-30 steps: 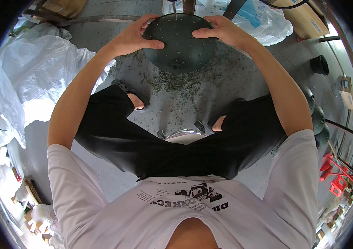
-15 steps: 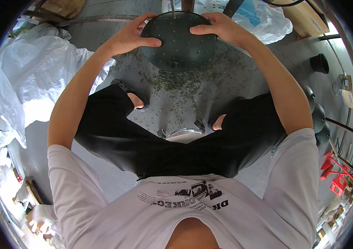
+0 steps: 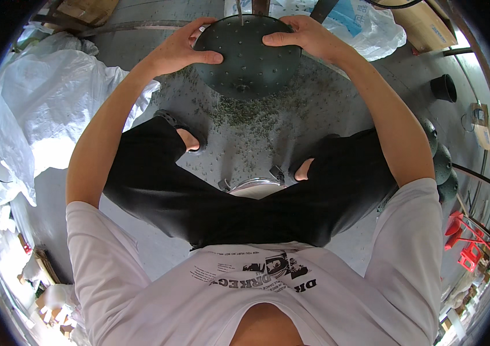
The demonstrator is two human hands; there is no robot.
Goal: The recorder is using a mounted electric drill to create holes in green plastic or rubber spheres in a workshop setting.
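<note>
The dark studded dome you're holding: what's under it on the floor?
Beneath the dark studded dome, held by the left hand and right hand, small greenish chips lie scattered on the grey floor. The dome hides whatever lies directly below it.

I see a brown cardboard box (image 3: 423, 23) on the grey floor (image 3: 349, 109) at the top right, with a white plastic bag (image 3: 366, 26) bearing a blue patch just beside it on its left. Another brown cardboard box (image 3: 80, 10) lies at the top left. A large crumpled white plastic sack (image 3: 43, 109) fills the floor's left side. No screens or signs are visible.
</note>
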